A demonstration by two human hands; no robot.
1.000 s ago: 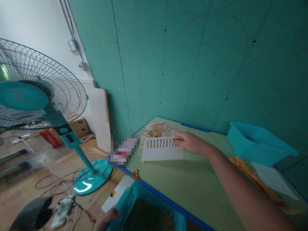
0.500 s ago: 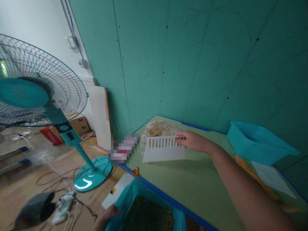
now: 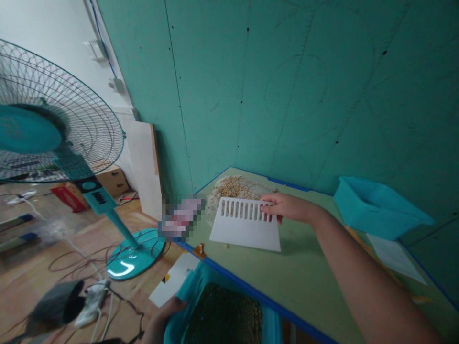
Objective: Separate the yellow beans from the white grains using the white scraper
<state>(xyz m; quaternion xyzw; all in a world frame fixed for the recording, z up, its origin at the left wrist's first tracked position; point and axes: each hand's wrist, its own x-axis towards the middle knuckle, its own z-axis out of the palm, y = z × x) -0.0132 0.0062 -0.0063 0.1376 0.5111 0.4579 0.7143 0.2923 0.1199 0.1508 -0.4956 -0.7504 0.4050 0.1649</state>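
My right hand (image 3: 283, 207) is closed on the slotted end of a white plastic scraper (image 3: 245, 235). The flat blade tilts over the green tabletop (image 3: 301, 279), its lower edge towards me. Behind it lies a pile of tan grains (image 3: 234, 185), spread over a pale, crumbly layer; the scraper hides part of it. A single grain sits just in front of the blade. At the bottom, my left hand (image 3: 167, 313) grips the left side of a teal bin (image 3: 193, 294) below the table edge. Dark material and some tan grains fill the bin.
Another teal bin (image 3: 383, 210) stands at the table's right rear, near a white sheet (image 3: 396, 258). An orange clip (image 3: 200, 250) sits on the blue table edge. To the left stand a teal fan (image 3: 96, 191), cables and a power strip (image 3: 91, 301). The green wall closes off the back.
The scraper has tipped, its lower edge swinging towards me and its face turning upward. My right hand still holds it, and my left hand stays on the bin. The view shifted slightly.
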